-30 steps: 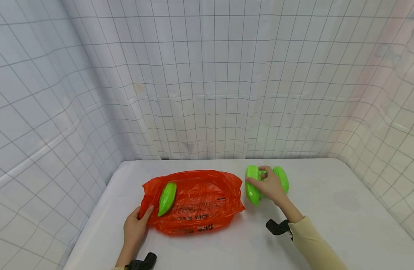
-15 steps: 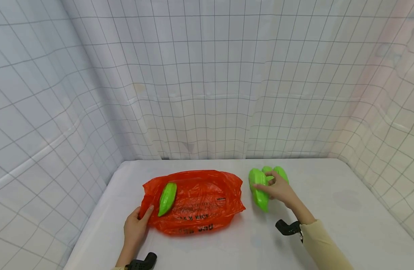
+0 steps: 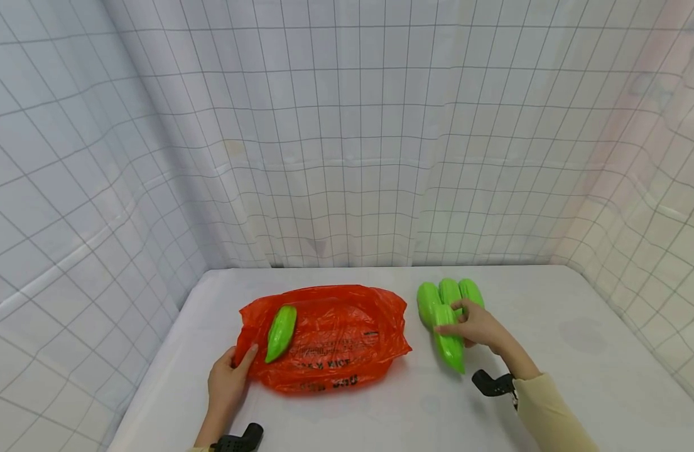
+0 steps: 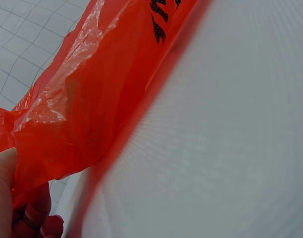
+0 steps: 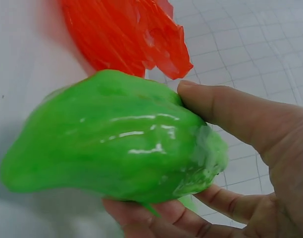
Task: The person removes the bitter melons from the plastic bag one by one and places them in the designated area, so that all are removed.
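A glossy green imitation vegetable [image 3: 450, 353], long and tapering to a point, is gripped in my right hand [image 3: 478, 326]. In the right wrist view the thumb lies along one side of this green vegetable [image 5: 112, 139] and the fingers are on the other. Three similar green vegetables [image 3: 428, 300] lie close behind it. At the left, my left hand [image 3: 227, 378] pinches the near left edge of a red plastic bag [image 3: 335, 320] between thumb and fingers. The left wrist view shows the bag's edge [image 4: 87, 114] at the thumb. Another green vegetable [image 3: 281, 333] lies on the bag's left part.
A white table [image 3: 550, 333] carries everything. White grid-patterned curtains [image 3: 347, 157] hang behind it and along both sides. Dark wrist-worn devices [image 3: 492, 383] sit on both forearms.
My right hand has moved right and toward me, putting down one green vegetable beside the others and now gripping another in front of them. My left hand and the bag stay put.
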Available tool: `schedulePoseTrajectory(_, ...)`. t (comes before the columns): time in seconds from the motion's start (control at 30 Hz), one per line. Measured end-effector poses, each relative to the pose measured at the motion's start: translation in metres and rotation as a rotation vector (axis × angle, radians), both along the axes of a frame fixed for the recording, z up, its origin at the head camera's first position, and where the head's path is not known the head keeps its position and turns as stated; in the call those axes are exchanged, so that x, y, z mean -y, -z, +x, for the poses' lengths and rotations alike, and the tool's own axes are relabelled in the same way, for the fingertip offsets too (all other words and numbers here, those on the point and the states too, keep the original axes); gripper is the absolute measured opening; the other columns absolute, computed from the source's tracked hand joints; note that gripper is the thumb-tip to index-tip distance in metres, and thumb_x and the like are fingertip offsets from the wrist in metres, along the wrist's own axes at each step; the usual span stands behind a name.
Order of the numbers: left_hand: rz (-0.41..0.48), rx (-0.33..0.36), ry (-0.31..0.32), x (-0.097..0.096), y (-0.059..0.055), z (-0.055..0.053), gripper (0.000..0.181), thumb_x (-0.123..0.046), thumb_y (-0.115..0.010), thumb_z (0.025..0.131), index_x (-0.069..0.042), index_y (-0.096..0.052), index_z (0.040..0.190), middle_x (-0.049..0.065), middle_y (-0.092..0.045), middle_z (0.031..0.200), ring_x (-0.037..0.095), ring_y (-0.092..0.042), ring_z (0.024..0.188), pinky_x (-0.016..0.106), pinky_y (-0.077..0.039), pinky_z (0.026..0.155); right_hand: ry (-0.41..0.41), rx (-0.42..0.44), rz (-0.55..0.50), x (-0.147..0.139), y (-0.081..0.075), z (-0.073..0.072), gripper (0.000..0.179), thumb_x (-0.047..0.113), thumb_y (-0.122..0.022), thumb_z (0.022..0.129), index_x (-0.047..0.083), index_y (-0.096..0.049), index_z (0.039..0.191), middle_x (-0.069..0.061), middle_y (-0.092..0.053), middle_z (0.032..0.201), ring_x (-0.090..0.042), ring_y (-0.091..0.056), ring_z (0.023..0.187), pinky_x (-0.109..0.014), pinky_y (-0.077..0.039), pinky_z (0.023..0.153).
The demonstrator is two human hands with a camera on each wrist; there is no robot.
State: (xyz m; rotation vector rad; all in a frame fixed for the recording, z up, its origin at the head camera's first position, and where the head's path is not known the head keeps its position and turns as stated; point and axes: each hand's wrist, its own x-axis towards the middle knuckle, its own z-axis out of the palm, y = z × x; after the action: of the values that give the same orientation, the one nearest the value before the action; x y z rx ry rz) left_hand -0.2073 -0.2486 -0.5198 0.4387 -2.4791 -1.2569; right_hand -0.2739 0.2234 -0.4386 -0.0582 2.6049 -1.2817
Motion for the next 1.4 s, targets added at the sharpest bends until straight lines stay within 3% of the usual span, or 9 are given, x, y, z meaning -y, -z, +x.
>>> schedulePoseTrajectory(0.57, 0.003, 0.005, 0.001, 0.000, 0.001, 0.000, 0.048, -0.047, -0.057, 0.092, 0.000, -0.063, 0.101, 0.005, -0.059, 0.073, 0.020, -0.047, 0.069, 0.027, -0.038, 0.059, 0.010, 0.069, 0.057, -0.007, 0.008, 0.009, 0.075, 0.037, -0.083, 0.071, -0.003, -0.044, 0.121, -0.010, -0.057, 0.083, -0.021, -0.054, 0.061, -0.036, -0.049, 0.058)
schedulePoseTrajectory(1.17, 0.008, -0.007, -0.007, 0.000, 0.001, -0.001, 0.044, -0.044, -0.060, 0.092, -0.001, -0.064, 0.098, 0.004, -0.058, 0.070, 0.019, -0.046, 0.067, 0.027, -0.036, 0.057, 0.031, 0.077, 0.082, -0.011, 0.021, 0.009, 0.073, 0.037, -0.083, 0.072, -0.004, -0.045, 0.119, -0.010, -0.053, 0.077, -0.018, -0.049, 0.056, -0.034, -0.046, 0.054)
schedulePoseTrajectory(1.4, 0.013, 0.011, -0.001, 0.000, 0.000, 0.000, 0.050, -0.049, -0.057, 0.092, 0.000, -0.063, 0.102, 0.006, -0.059, 0.073, 0.021, -0.047, 0.070, 0.027, -0.038, 0.058, 0.037, 0.074, 0.101, -0.011, 0.024, 0.008, 0.073, 0.039, -0.083, 0.071, -0.004, -0.046, 0.118, -0.008, -0.051, 0.074, -0.018, -0.048, 0.057, -0.033, -0.044, 0.053)
